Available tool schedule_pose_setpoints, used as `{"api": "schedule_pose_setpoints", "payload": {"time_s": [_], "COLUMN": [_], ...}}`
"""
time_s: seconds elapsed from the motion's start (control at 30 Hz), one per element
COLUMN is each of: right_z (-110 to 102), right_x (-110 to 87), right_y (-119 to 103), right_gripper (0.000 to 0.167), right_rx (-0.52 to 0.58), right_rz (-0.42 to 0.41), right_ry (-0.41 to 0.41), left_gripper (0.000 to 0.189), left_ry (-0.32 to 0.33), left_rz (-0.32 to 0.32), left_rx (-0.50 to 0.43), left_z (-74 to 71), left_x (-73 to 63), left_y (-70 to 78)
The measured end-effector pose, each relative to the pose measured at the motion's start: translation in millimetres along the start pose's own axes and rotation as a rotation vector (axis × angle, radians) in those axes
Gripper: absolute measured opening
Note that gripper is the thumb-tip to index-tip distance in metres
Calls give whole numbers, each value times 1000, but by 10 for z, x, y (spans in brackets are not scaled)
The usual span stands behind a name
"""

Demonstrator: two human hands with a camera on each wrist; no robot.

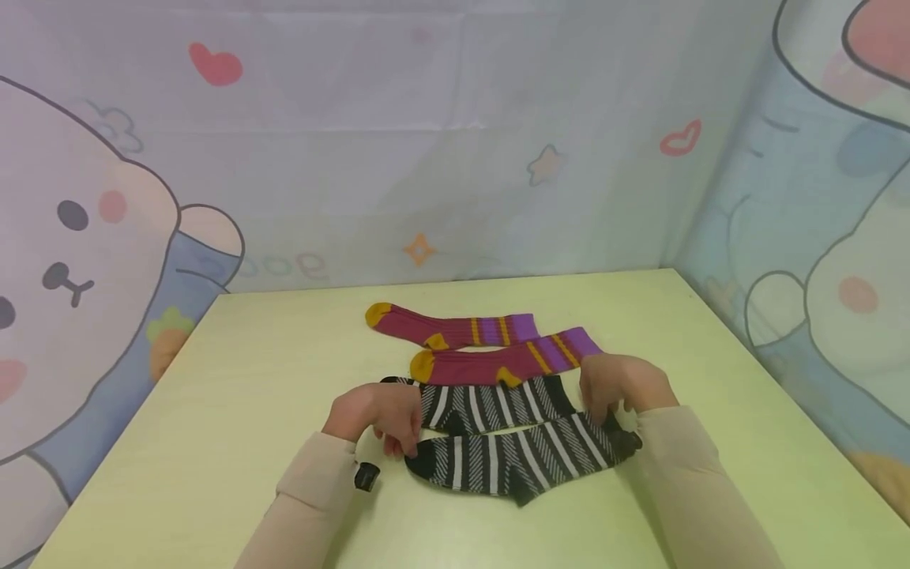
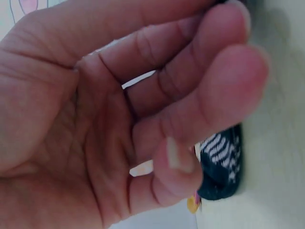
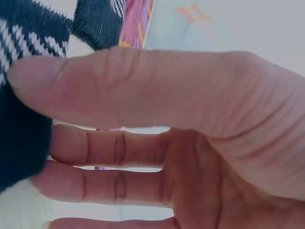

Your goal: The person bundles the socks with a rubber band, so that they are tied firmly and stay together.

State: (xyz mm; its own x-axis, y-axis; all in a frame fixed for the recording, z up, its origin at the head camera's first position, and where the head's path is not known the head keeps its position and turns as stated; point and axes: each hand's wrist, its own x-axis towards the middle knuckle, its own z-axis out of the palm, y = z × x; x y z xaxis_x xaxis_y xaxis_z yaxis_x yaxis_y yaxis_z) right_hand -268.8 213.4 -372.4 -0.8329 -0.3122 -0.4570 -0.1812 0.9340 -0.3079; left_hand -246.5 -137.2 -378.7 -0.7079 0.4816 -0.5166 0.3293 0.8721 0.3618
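A black sock with white and grey stripes point(image 1: 483, 465) lies flat at the front, toe to the left. My left hand point(image 1: 387, 415) pinches its toe; in the left wrist view the left hand point(image 2: 124, 109) hides most of that grip. At the cuff, my right hand point(image 1: 626, 383) grips the dark fabric. The right wrist view has the right thumb point(image 3: 95, 90) over the cuff point(image 3: 24, 138) and fingers beneath it. Just behind lies a matching striped sock point(image 1: 490, 405), whose toe point(image 2: 221, 167) appears past my left fingers.
Two burgundy socks with mustard toes and purple cuffs lie farther back, one rearmost point(image 1: 455, 328) and one nearer point(image 1: 476, 368). All rest on a pale yellow table point(image 1: 213, 411). A cartoon-printed cloth point(image 1: 341, 158) hangs behind and beside it.
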Motion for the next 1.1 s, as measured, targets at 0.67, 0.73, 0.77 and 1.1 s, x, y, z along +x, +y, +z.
{"api": "schedule_pose_setpoints", "payload": {"time_s": [0.67,0.73,0.77,1.1], "right_z": [70,74,75,85], "right_x": [35,47,50,94], "right_y": [-113,-125,-131,-169], "right_gripper": [18,17,17,20], "right_rx": [10,8,10,3], "right_rz": [-65,-73,-78,-102], "right_ry": [-28,-29,-28,-27], "left_gripper": [18,18,16,12], "left_ry": [74,81,84,119], "left_rz": [-86,-98,-105,-139], "left_rx": [-53,-59,-60,-68], "left_z": [-107,-113,-117,-144], "left_x": [-137,-144,-147,-175], "left_y": [-252,-268,-274,-333]}}
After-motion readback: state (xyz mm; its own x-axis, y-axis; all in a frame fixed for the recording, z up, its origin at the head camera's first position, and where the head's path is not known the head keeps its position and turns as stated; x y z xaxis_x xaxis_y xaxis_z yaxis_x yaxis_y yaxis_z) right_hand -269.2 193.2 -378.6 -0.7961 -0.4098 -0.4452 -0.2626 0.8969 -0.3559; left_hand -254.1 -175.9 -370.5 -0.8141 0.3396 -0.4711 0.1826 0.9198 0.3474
